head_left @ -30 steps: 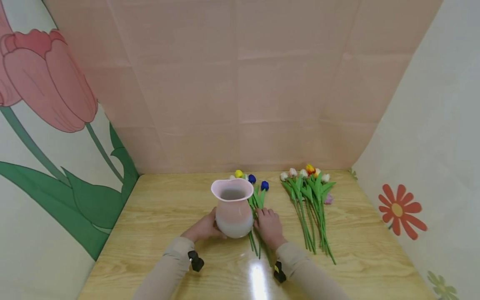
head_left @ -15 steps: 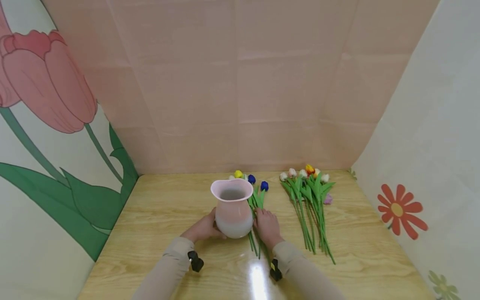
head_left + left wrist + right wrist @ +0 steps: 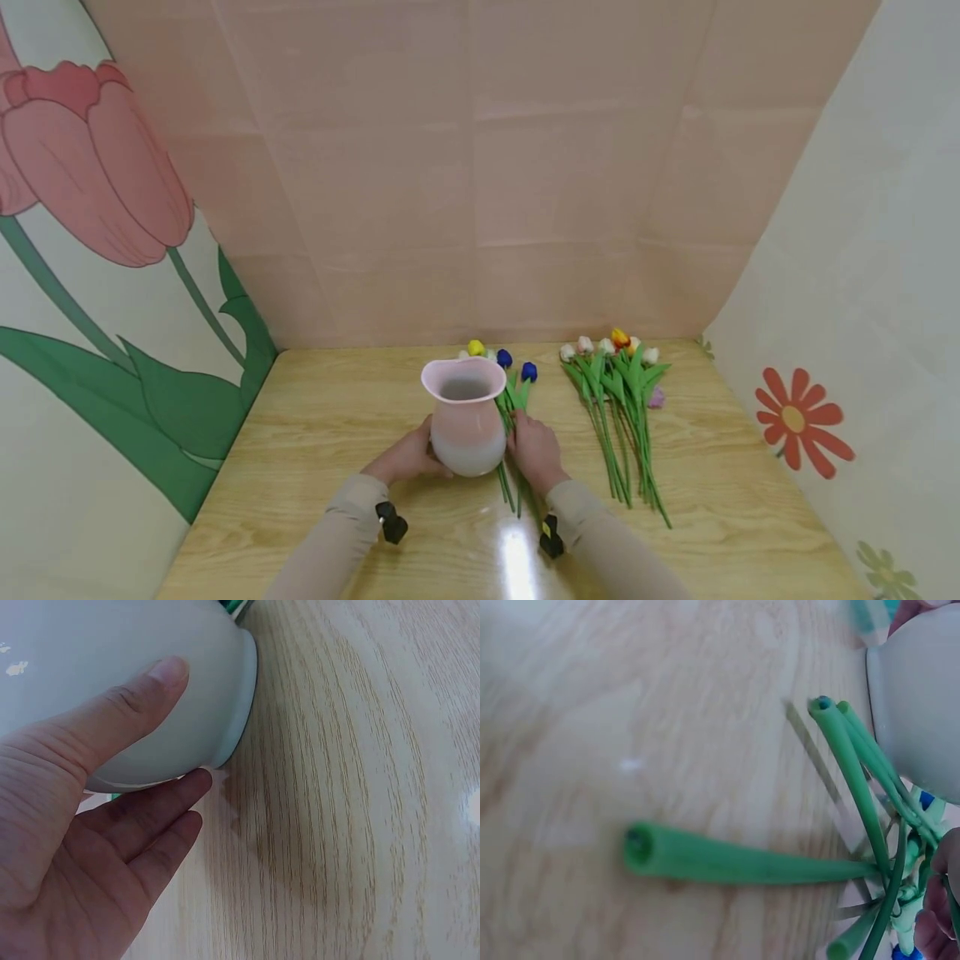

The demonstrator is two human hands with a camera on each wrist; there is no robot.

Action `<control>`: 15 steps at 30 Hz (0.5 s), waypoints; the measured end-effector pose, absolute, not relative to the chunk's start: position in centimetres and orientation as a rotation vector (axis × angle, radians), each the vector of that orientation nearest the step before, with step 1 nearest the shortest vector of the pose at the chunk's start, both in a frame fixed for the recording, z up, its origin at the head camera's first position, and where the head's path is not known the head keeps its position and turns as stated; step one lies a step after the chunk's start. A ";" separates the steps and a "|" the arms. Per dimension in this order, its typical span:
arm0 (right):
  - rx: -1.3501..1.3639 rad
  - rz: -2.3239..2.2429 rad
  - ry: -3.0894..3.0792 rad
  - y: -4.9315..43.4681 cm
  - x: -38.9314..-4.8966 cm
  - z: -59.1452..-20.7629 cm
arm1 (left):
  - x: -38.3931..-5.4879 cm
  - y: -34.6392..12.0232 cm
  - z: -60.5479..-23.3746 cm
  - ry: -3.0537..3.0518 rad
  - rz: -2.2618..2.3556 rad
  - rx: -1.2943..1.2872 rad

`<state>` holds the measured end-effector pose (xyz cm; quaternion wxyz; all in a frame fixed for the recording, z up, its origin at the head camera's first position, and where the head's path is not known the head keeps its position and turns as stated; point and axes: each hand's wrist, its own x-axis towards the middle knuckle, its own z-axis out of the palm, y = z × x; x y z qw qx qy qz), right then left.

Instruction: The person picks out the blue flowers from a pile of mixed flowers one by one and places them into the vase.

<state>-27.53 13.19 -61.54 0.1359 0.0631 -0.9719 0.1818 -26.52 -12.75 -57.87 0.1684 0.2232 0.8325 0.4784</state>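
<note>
A pink-and-white vase [image 3: 467, 425] with a flared, wavy rim stands upright on the table, its mouth showing no flowers. My left hand [image 3: 408, 454] holds its lower left side; in the left wrist view the thumb presses the pale wall [image 3: 150, 645] and the fingers reach around near the foot. Just right of the vase lies a small bunch of artificial tulips [image 3: 517, 392] with blue, yellow and white heads, partly hidden behind it. My right hand [image 3: 536, 450] is over their green stems [image 3: 750, 859], its curled fingers [image 3: 934, 926] pinching a stem at the right wrist view's edge.
A second bunch of tulips [image 3: 626, 400], with white, pink, orange-red and purple heads, lies farther right on the wooden table [image 3: 322, 400]. A pinkish backdrop [image 3: 480, 208] rises behind the table. Flower-printed panels [image 3: 862, 292] flank both sides.
My right hand has shifted slightly left along the stems, and its fingers have drawn in from lying spread over them. My left hand and the vase have stayed put.
</note>
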 end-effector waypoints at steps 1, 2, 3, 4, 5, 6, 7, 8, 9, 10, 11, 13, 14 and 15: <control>0.183 0.530 -2.804 13.2 -27.5 -61.5 | -26.5 -12.8 -57.9 2.367 1.361 0.636; 0.185 0.524 -2.793 13.3 -27.5 -61.5 | -26.6 -12.8 -58.0 2.366 1.363 0.637; 0.186 0.517 -2.782 13.3 -27.5 -61.5 | -26.6 -12.8 -58.0 2.368 1.360 0.639; 0.189 0.513 -2.770 13.4 -27.5 -61.5 | -26.6 -12.8 -58.1 2.366 1.362 0.640; 0.190 0.512 -2.758 13.4 -27.4 -61.4 | -26.6 -12.8 -58.1 2.365 1.364 0.640; 0.192 0.506 -2.747 13.5 -27.4 -61.4 | -26.6 -12.8 -58.1 2.361 1.369 0.638; 0.193 0.508 -2.735 13.5 -27.4 -61.3 | -26.6 -12.8 -58.1 2.359 1.373 0.638; 0.198 0.497 -2.722 13.6 -27.3 -61.3 | -26.6 -12.8 -58.1 2.357 1.377 0.637; 0.198 0.502 -2.707 13.6 -27.3 -61.2 | -26.6 -12.8 -58.1 2.355 1.380 0.637; 0.200 0.505 -2.692 13.7 -27.3 -61.2 | -26.6 -12.8 -58.0 2.351 1.385 0.633; 0.200 0.504 -2.679 13.7 -27.3 -61.1 | -26.6 -12.8 -58.0 2.348 1.388 0.631; 0.194 0.519 -2.660 13.8 -27.4 -60.9 | -26.5 -12.8 -57.9 2.348 1.387 0.625; 0.189 0.524 -2.649 13.9 -27.4 -60.8 | -26.5 -12.9 -57.9 2.348 1.386 0.622; 0.180 0.535 -2.641 13.9 -27.4 -60.6 | -26.5 -12.9 -57.9 2.349 1.383 0.620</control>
